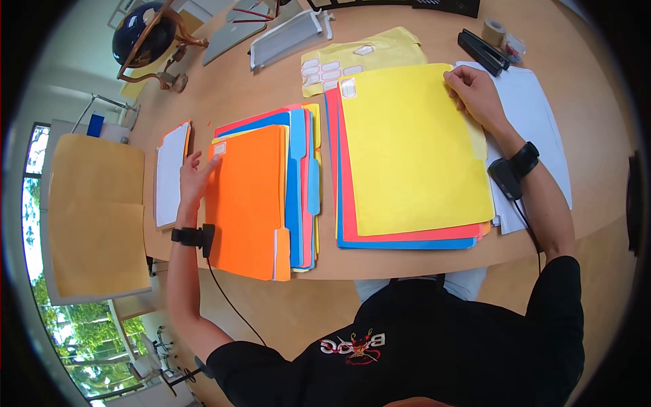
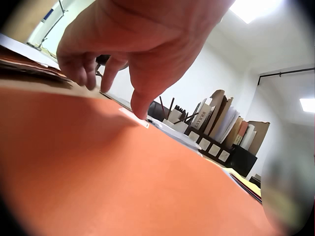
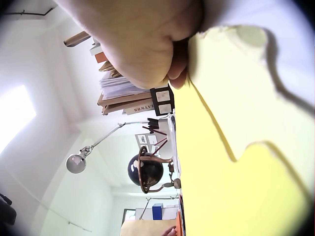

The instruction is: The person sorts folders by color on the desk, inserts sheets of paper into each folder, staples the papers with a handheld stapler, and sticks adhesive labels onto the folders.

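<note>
My left hand [image 1: 192,182] is at the upper left corner of an orange file folder [image 1: 245,203]. Its thumb reaches the small white label [image 1: 220,148] there, while the other fingers extend loosely past the folder's left edge. That folder tops a pile of blue, red and yellow tabbed folders [image 1: 297,169]. In the right wrist view, my right hand [image 3: 133,34] has its fingers curled at the edge of a yellow folder [image 3: 211,182]. The head view shows the right hand pinching this folder's upper right corner. A red-bordered label [image 1: 348,88] marks its upper left corner.
Behind the yellow folder lies a yellow sheet [image 1: 393,51] bearing several labels [image 1: 331,70]. A stapler [image 1: 480,51] and a tape roll [image 1: 494,31] stand at the back right, near white papers [image 1: 536,122]. A globe [image 1: 144,37] is at the back left.
</note>
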A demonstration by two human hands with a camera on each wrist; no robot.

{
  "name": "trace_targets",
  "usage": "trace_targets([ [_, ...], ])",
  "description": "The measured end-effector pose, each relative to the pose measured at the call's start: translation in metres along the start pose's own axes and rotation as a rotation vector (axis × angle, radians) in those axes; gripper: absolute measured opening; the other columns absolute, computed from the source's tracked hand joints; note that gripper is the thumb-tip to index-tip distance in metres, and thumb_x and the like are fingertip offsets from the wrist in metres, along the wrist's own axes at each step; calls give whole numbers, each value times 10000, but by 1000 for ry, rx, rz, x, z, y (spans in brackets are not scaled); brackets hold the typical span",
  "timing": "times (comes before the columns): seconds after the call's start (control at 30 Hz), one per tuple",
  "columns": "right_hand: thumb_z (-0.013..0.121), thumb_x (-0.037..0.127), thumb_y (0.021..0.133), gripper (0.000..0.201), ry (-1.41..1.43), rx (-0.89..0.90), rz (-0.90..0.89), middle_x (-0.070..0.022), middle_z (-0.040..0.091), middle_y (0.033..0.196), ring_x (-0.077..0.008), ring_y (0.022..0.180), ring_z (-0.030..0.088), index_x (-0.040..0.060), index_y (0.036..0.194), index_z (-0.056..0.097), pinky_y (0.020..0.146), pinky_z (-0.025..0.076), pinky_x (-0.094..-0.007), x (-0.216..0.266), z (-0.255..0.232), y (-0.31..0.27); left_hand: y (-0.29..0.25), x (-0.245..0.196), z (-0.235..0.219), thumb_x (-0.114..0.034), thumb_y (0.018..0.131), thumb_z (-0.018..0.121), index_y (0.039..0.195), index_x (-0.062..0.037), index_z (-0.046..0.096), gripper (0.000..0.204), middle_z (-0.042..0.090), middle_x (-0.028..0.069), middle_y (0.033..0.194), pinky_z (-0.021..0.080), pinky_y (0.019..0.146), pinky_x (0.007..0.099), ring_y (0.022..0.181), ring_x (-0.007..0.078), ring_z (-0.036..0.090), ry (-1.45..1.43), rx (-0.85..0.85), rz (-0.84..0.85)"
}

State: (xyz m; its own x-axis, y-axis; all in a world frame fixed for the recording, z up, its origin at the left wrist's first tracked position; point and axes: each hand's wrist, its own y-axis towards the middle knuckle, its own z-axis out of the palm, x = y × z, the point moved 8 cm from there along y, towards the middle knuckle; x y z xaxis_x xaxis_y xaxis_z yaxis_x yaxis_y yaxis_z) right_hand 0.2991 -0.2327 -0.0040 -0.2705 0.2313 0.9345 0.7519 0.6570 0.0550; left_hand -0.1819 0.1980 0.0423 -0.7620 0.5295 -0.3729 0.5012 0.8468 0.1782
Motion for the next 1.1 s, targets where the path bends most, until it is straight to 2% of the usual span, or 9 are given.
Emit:
trace_targets([
  [0.07, 612, 277, 991, 257, -1, 2, -1, 37, 584, 674, -22, 519, 473, 43, 885, 634, 488, 365, -187, 3, 1, -1, -5, -11, 3, -505, 841, 747, 1247, 40, 621, 692, 707, 112, 979, 518, 805, 315, 849, 148, 672, 69, -65, 25],
  [0.13, 613, 277, 990, 258, -1, 2, -1, 38, 582, 673, -22, 520, 472, 43, 883, 633, 488, 364, -187, 2, 1, -2, -16, -20, 30, -535, 826, 747, 1149, 5, 680, 632, 673, 55, 851, 484, 710, 299, 732, 136, 614, -146, 293, -140],
  [0.17, 615, 275, 989, 257, 8, 2, -9, 38, 581, 673, -21, 519, 471, 43, 882, 633, 487, 362, -188, 2, 1, -1, -20, -36, 24, -539, 831, 742, 1058, -19, 710, 569, 614, 35, 764, 432, 645, 282, 653, 130, 545, -75, 268, -131],
  [0.3, 618, 244, 962, 272, 22, 1, -15, -6, 611, 666, -64, 529, 541, -1, 848, 642, 518, 438, -232, 3, 0, -1, -12, -50, 24, -509, 853, 719, 1085, -14, 692, 548, 673, 81, 808, 484, 699, 308, 700, 171, 627, 188, 370, -208],
  [0.43, 622, 243, 959, 271, 0, 4, -12, -5, 614, 667, -64, 526, 543, -4, 851, 646, 519, 437, -232, 5, 0, -2, 7, -134, 5, -409, 851, 710, 1257, 42, 610, 615, 694, 223, 1112, 530, 890, 380, 1020, 297, 690, 367, -26, 450],
  [0.57, 626, 238, 956, 268, -2, 5, -23, -4, 617, 664, -62, 526, 545, -10, 858, 653, 519, 437, -233, 3, 1, -1, -1, -252, 56, -363, 871, 692, 1298, 53, 588, 604, 684, 210, 1156, 524, 903, 368, 1075, 287, 661, -308, 462, 429],
  [0.7, 633, 239, 951, 267, 19, 1, -41, -8, 627, 666, -62, 528, 553, -14, 869, 663, 521, 440, -235, 0, -1, 0, -25, -334, 101, -433, 819, 745, 1309, 49, 584, 706, 671, 232, 1158, 517, 894, 373, 1007, 316, 675, 57, 286, 648],
  [0.87, 640, 240, 941, 274, -31, -21, -44, -19, 640, 671, -70, 535, 571, -24, 875, 671, 530, 445, -239, 1, -3, 0, -19, -348, 139, -459, 724, 796, 1256, 39, 636, 746, 676, 236, 1089, 521, 860, 397, 1009, 350, 672, 47, 428, 509],
  [1.1, 648, 248, 931, 278, -97, -26, -41, -20, 633, 660, -72, 529, 557, -24, 878, 678, 534, 433, -250, 3, -2, -1, -18, -340, 140, -426, 686, 832, 1145, -9, 681, 639, 636, 174, 1132, 486, 933, 392, 1075, 315, 596, -212, 231, 574],
])
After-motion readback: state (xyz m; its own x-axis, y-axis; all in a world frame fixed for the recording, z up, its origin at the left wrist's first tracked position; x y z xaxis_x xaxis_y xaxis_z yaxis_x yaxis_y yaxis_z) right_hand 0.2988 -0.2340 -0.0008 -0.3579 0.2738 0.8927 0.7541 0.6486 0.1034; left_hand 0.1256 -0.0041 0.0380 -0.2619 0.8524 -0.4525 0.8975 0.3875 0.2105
